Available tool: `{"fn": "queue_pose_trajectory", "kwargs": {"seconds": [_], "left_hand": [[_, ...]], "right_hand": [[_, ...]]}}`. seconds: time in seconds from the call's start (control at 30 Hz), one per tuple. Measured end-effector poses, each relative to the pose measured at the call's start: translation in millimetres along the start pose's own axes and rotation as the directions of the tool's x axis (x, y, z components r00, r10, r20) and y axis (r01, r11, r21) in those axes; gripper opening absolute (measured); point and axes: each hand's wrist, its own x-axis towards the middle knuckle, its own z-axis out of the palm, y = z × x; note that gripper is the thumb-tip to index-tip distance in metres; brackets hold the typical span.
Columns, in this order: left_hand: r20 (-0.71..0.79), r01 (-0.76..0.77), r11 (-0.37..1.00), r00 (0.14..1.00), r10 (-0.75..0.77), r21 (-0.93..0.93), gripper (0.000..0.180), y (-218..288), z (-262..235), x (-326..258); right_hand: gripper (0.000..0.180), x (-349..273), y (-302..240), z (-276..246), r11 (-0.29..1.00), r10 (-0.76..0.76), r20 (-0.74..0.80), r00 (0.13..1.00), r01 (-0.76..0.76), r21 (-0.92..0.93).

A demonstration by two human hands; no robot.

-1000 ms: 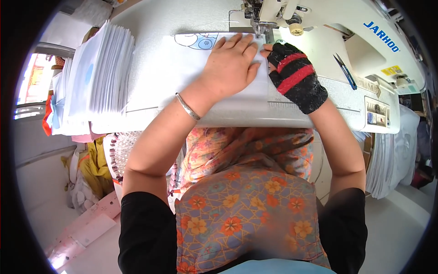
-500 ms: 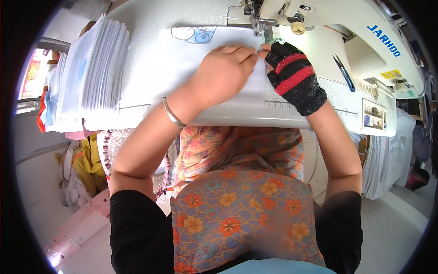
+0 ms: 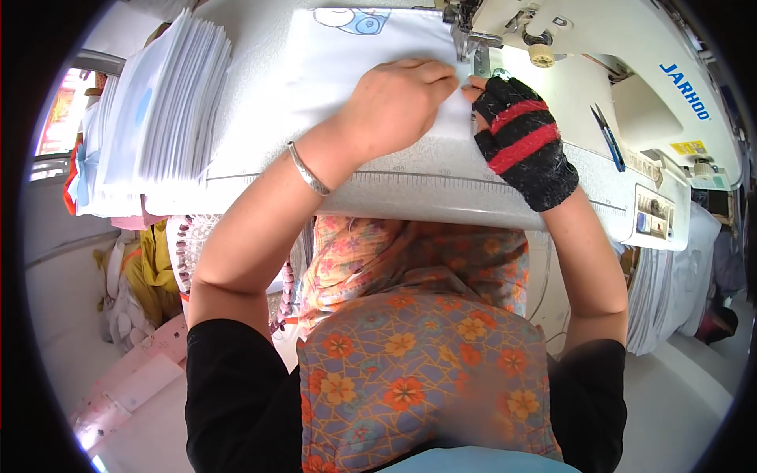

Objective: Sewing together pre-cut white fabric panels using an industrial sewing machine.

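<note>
Fingers point(image 3: 428, 72) of your bare left hand point(image 3: 400, 106) are bent and close together, and they rest on top of the smooth white cloth with a blue cartoon picture point(image 3: 347, 71). I cannot tell if they pinch it. Your right hand point(image 3: 520, 138) wears a black knitted glove with red stripes and bare fingertips. Its thumb and first finger are at the right edge of the cloth, just beside your left fingertips. I cannot tell if they are shut on it.

The cloth lies flat on the shiny white table point(image 3: 426, 203), far from you, with its blue picture at the far left. Its far right corner is by the small silver metal foot point(image 3: 464, 49) of the big cream sewing machine point(image 3: 639, 39). Your left wrist has a silver bangle point(image 3: 307, 169) on it.

On the left side of the table stands a tall pile of folded white cloths point(image 3: 177, 110). On the right, past your glove, lie the small dark snips with pointed blades point(image 3: 609, 142). Nearer to you on that side is a little tray of small parts point(image 3: 654, 214). A long ruler strip point(image 3: 378, 178) runs along the near edge.
</note>
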Motion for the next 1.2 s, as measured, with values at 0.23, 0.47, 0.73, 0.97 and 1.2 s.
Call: {"fn": "queue_pose_trajectory", "kwargs": {"seconds": [0.23, 0.47, 0.73, 0.97, 1.2], "left_hand": [[0.029, 0.025, 0.999, 0.999, -0.026, 0.020, 0.026, -13.7, 8.2, 10.0], [0.066, 0.047, 0.998, 0.997, -0.050, 0.050, 0.030, -23.8, 11.7, 15.5], [0.096, 0.054, 0.998, 0.994, -0.058, 0.045, 0.030, -21.0, 10.1, 15.9], [0.117, 0.059, 0.997, 0.991, -0.063, 0.043, 0.028, -23.1, 8.5, 18.5], [0.474, 0.072, 0.993, 0.874, -0.109, 0.097, 0.026, -23.9, -12.4, 36.0]], "right_hand": [[0.039, 3.0, 6.9, 0.3, 1.000, 0.006, 0.021, 1.000, -0.006, -0.023], [0.042, 1.9, 13.7, 5.8, 0.997, 0.005, 0.013, 1.000, -0.003, -0.081], [0.036, 0.6, 10.6, 6.4, 0.998, 0.029, -0.037, 0.999, -0.031, -0.047], [0.034, 0.3, 11.8, 9.5, 0.998, 0.033, -0.039, 0.999, -0.035, -0.060], [0.022, 8.4, -0.5, -5.4, 0.990, -0.023, -0.214, 0.977, 0.052, 0.131]]}}
